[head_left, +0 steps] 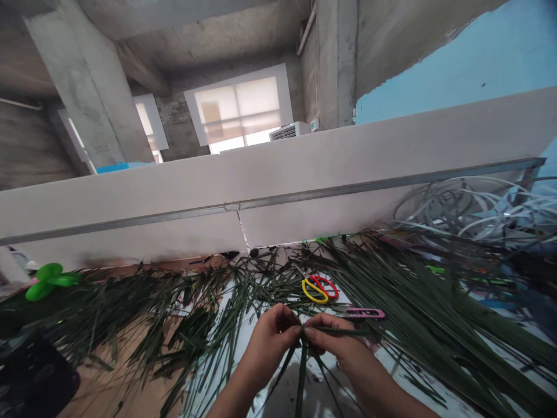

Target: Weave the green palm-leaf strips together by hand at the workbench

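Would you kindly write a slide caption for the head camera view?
The left hand and right hand pinch green leaf strips, with yellow-and-red scissors lying just beyond.

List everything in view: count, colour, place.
Strips: several, green, at the fingertips
Scissors: one, yellow and red, beyond the hands
Tool: one, pink, right of the scissors
Leaves: uncountable, dark green, both sides
Surface: one, white, under the hands
Balloon: one, bright green, left
Dark object: one, blackish, lower left
Coils: uncountable, whitish, right
Low wall: one, white, beyond the leaves
Windows: at least two, pale, background
Air conditioner: one, white, by a window
Columns: at least two, grey, background
Blue wall: one, blue, upper right
Left hand: one, bare, pinching strips
Right hand: one, bare, pinching strips
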Action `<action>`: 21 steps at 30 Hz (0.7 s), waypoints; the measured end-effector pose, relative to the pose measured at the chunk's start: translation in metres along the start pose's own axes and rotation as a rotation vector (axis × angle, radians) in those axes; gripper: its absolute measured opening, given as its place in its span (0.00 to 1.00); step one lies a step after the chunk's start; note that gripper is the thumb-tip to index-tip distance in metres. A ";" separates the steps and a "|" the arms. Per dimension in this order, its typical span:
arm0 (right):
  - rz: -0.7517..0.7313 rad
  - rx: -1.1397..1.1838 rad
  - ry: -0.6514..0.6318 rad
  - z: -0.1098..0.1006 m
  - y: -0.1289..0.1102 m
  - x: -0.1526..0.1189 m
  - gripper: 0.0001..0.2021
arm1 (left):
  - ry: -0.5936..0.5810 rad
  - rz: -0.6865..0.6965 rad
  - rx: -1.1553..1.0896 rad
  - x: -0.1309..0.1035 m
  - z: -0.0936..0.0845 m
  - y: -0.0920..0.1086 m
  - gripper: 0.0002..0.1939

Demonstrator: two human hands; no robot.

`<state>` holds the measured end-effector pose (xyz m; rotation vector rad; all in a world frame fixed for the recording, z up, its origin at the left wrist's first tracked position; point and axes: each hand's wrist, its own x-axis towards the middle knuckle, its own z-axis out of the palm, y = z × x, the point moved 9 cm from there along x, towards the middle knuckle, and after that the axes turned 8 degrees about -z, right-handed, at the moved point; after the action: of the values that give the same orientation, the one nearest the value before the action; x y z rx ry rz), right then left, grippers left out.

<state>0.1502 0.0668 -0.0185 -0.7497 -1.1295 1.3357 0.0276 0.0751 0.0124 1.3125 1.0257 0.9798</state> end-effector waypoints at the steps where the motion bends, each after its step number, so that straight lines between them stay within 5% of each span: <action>1: 0.004 -0.006 0.001 -0.001 0.001 0.000 0.15 | 0.006 0.001 0.005 0.000 0.000 -0.001 0.08; 9: -0.008 -0.054 0.024 -0.002 -0.007 -0.002 0.14 | -0.057 -0.041 -0.114 -0.001 0.004 -0.001 0.13; 21: 0.011 -0.020 0.000 0.000 -0.005 -0.002 0.14 | -0.001 -0.022 -0.070 0.000 0.001 0.000 0.12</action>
<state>0.1520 0.0642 -0.0137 -0.7715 -1.1421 1.3351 0.0283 0.0749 0.0126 1.2419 0.9942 0.9896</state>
